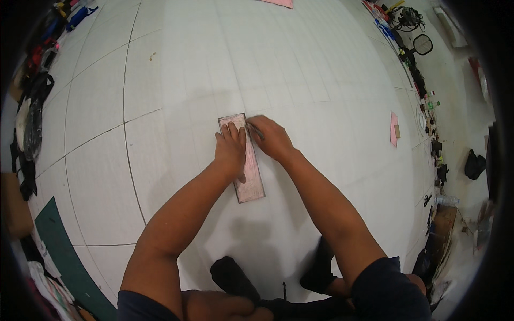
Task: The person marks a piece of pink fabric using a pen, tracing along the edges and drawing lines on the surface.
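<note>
A long pink rectangular piece (pixel 251 191) with dark edges lies at a slight slant on a thin white sheet (pixel 321 80) spread over the tiled floor. My left hand (pixel 231 150) rests flat on the upper half of it, fingers spread and pointing away from me. At its far right edge is my right hand (pixel 272 138), fingers curled and pressed together. Whatever those fingers may be pinching is too small or hidden to name. Dark lines run along the pink piece's border.
To the right lies a pink scrap (pixel 393 128) with a small tan piece on it. Another pink piece (pixel 279 2) shows at the far edge. A green mat (pixel 67 251) is at lower left, scissors (pixel 426 200) at right. Clutter lines both sides; my dark-socked feet (pixel 233 275) are near.
</note>
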Available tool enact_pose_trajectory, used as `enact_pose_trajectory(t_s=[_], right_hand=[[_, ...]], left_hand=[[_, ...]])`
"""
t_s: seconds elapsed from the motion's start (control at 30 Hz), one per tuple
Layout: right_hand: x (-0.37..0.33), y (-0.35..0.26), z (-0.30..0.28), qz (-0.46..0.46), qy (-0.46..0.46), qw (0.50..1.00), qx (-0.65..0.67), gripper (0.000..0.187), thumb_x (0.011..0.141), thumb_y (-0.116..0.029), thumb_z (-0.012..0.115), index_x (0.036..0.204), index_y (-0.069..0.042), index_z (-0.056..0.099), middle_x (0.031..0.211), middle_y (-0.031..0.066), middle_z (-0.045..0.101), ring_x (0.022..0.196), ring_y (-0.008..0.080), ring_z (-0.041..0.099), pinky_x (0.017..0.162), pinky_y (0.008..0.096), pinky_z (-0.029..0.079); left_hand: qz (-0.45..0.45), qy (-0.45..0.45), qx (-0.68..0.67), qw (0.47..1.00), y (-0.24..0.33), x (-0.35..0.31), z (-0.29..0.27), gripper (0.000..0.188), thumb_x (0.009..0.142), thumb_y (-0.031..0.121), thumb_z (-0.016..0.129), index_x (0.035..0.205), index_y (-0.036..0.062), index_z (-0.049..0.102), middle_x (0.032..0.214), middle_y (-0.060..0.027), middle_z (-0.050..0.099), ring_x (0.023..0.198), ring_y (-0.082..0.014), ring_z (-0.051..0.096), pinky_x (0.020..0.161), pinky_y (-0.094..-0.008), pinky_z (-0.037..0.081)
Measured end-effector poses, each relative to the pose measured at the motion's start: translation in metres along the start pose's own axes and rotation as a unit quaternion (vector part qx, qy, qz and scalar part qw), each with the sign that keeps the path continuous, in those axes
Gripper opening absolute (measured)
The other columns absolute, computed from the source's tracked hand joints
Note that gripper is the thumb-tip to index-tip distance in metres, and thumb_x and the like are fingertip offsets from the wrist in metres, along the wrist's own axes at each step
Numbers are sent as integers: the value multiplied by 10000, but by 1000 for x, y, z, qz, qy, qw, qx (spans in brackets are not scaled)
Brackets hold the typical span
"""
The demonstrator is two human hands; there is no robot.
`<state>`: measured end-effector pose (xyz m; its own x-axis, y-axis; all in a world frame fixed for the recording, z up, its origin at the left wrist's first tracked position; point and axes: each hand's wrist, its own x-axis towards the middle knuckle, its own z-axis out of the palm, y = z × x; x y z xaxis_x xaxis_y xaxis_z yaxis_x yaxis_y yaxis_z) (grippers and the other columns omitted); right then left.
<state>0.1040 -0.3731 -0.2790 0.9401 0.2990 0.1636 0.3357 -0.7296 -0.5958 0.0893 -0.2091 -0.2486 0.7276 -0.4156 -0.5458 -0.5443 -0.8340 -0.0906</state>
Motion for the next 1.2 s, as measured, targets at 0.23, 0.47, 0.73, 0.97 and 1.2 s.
enact_pose_trajectory(t_s=[0.23,0.47,0.73,0.97,1.2], right_hand=[[-111,-36,-30,-2,-120,993,-13,240,942,-81,669,1181,-63,661,1107,128,691,984,358,673,849,451,550],[-182,-57,-44,-12,-106,994,19,220,921,-39,728,1135,-21,682,1054,151,711,928,340,704,823,405,575],[-179,-77,-16,206,-15,961,183,226,982,-174,696,1145,-18,710,1093,153,738,987,299,720,854,377,563],[-172,-90,13,167,-41,949,264,200,951,-129,711,1060,37,736,975,182,770,887,295,752,798,368,574],[-173,-88,16,115,-21,970,212,165,946,-111,725,1037,26,742,979,166,774,872,320,745,840,388,581]], left_hand=[[-16,21,-14,1000,0,-2,2,1534,511,630,976,1631,-51,179,1656,-356,247,1541,-482,295,1191,-539,364],[-13,10,-27,1000,-1,-1,-3,1545,501,615,988,1634,-46,171,1661,-343,241,1541,-479,298,1192,-544,369],[-14,3,-42,999,-1,-3,-9,1548,495,592,1001,1634,-46,169,1666,-345,224,1549,-478,278,1172,-523,403],[-9,10,-57,998,-2,-1,-2,1546,490,579,1006,1631,-50,173,1660,-354,226,1548,-478,280,1143,-482,453],[-13,4,-58,998,-2,0,-4,1546,495,584,1004,1634,-43,168,1667,-349,209,1556,-473,262,1137,-473,465]])
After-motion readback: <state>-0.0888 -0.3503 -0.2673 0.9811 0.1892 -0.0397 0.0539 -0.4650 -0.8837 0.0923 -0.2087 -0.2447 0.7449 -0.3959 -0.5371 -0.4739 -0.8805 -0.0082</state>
